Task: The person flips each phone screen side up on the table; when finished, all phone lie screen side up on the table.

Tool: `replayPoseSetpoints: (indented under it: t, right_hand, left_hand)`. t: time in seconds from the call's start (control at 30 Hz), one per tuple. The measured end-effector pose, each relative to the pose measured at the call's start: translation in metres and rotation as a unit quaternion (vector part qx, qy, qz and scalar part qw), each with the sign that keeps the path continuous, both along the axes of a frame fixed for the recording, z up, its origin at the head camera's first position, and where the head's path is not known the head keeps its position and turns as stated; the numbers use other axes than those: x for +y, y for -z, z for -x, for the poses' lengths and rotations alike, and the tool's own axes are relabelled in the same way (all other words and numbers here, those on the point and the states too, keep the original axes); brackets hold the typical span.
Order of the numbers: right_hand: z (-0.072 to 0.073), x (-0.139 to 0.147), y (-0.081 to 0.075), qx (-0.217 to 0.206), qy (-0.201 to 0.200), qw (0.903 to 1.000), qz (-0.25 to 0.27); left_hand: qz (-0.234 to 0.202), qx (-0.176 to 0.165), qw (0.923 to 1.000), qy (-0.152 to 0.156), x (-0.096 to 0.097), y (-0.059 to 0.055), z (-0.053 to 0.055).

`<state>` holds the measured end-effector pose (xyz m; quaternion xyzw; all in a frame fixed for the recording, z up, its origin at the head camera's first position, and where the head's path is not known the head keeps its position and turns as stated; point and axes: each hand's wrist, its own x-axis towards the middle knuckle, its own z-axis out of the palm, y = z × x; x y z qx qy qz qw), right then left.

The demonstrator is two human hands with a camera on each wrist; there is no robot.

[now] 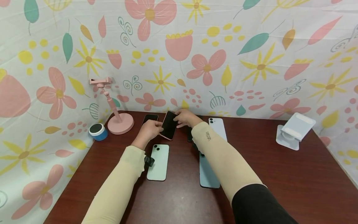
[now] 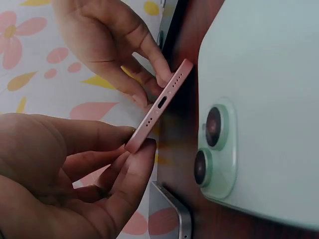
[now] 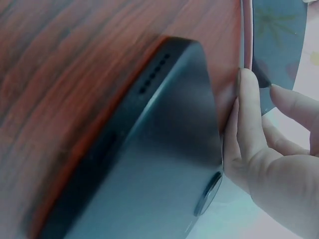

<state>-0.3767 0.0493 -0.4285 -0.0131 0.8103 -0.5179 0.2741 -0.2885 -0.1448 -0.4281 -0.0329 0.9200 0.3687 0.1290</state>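
Note:
A pink-edged smartphone (image 1: 169,127) is held tilted up at the back of the table, its dark screen toward the head camera. My left hand (image 1: 149,133) pinches its left edge near the lower corner between thumb and fingers. On the opposite side, my right hand (image 1: 187,118) grips the edge, thumb on the screen side and fingers behind. The left wrist view shows the phone's bottom edge (image 2: 162,102) with its charging port. A mint-green phone (image 1: 158,165) lies back up below the left hand. Behind that hand lies another dark-screened phone (image 1: 150,118), partly covered.
Under the right forearm lie a blue phone (image 1: 208,174), a white phone (image 1: 218,126) and a dark phone (image 1: 190,135), all partly hidden. A pink phone stand (image 1: 120,123) and blue jar (image 1: 98,132) stand left; a white folding stand (image 1: 297,127) stands right. A floral cloth hangs behind.

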Motion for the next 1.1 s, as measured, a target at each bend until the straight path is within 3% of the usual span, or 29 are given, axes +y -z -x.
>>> replayPoseSetpoints:
  t: [0.33, 0.67, 1.1]
  right_hand:
    - [-0.005, -0.001, -0.004, 0.011, -0.01, 0.9994, -0.032]
    - [0.0, -0.003, 0.001, 0.044, -0.013, 0.9965, -0.07]
    - [0.0, -0.014, 0.004, 0.108, -0.029, 0.9793, -0.169]
  left_hand:
    - [0.052, 0.02, 0.9984, 0.003, 0.009, 0.005, -0.004]
    - [0.063, 0.011, 0.9979, 0.006, 0.014, 0.006, -0.004]
    - [0.087, 0.016, 0.9961, 0.008, 0.017, 0.011, -0.001]
